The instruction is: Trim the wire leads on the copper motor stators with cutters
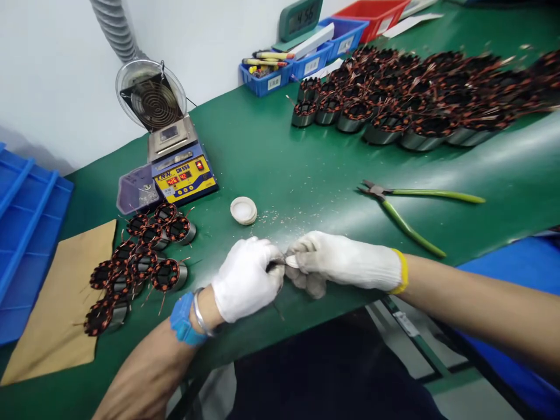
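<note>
My left hand (251, 277), in a white glove, is closed round a dark piece (275, 266) that its fingers mostly hide. A thin wire seems to stick out below it. My right hand (321, 259), gloved with a yellow cuff, meets it from the right, fingers pinched on a small white thing (292, 261) whose kind I cannot make out. Just beyond the hands stands a small round white dish (244, 210), with tiny bright bits scattered beside it. Green-handled cutting pliers (385, 191) lie open to the right.
Copper-wound motor stators (166, 275) cluster at left near brown cardboard (52, 326); many more stators (354, 114) fill the back right. A solder pot (184, 175) with a lit display stands back left. Blue bins (266, 84), a red bin (371, 17) and a clock (301, 20) line the wall.
</note>
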`<action>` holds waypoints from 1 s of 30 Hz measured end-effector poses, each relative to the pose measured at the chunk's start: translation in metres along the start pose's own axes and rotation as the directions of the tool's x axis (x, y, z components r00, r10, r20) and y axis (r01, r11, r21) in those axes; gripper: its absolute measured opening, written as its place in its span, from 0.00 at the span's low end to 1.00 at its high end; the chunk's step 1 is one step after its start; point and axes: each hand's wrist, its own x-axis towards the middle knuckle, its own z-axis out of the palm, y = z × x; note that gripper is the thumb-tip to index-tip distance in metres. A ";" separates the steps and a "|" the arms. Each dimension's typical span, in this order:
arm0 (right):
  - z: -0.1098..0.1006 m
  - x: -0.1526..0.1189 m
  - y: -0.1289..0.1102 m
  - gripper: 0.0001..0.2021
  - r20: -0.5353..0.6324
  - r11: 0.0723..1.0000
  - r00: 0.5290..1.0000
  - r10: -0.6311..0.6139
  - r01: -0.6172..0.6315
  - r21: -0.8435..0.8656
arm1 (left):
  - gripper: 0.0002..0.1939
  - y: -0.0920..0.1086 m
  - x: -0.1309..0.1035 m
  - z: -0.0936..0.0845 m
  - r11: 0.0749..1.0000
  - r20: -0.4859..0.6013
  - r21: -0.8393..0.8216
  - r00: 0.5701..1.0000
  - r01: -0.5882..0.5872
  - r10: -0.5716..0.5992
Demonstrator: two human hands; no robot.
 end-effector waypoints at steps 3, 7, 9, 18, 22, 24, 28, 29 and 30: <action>-0.004 -0.003 0.006 0.13 -0.063 0.839 0.976 -0.208 0.144 -0.525 | 0.06 -0.002 0.003 0.000 0.987 0.083 -0.150 0.995 0.059 -0.047; -0.006 -0.008 0.009 0.12 0.181 0.042 0.816 -0.549 0.243 -0.969 | 0.06 -0.002 0.006 -0.002 0.972 0.129 -0.228 0.991 0.055 -0.026; -0.007 -0.010 0.009 0.15 0.235 -0.033 0.788 -0.569 0.263 -0.964 | 0.05 -0.002 0.007 -0.002 0.966 0.113 -0.252 0.993 0.054 -0.026; -0.005 -0.004 0.016 0.34 0.085 0.994 0.996 -0.008 -0.001 0.113 | 0.12 0.006 -0.007 -0.008 0.985 0.003 -0.162 0.999 0.051 -0.051; 0.008 -0.003 0.013 0.27 0.045 0.974 0.999 0.027 -0.036 0.223 | 0.21 0.028 -0.023 -0.013 0.967 -0.072 0.208 0.989 0.144 -0.132; 0.013 -0.004 0.008 0.23 -0.005 0.975 0.999 0.041 -0.039 0.219 | 0.24 0.037 -0.028 -0.012 0.914 -0.042 0.356 0.980 0.195 -0.192; 0.013 -0.005 0.007 0.17 -0.117 0.997 0.993 -0.014 0.023 0.076 | 0.18 0.038 -0.028 -0.007 0.871 0.039 0.438 0.963 0.223 -0.266; 0.011 -0.006 0.009 0.16 -0.151 0.999 0.988 -0.042 0.044 0.005 | 0.15 0.035 -0.026 -0.007 0.877 0.045 0.432 0.966 0.212 -0.256; 0.009 -0.007 0.011 0.15 -0.185 0.994 0.980 -0.080 0.064 -0.090 | 0.14 0.031 -0.023 -0.008 0.889 0.049 0.412 0.970 0.198 -0.239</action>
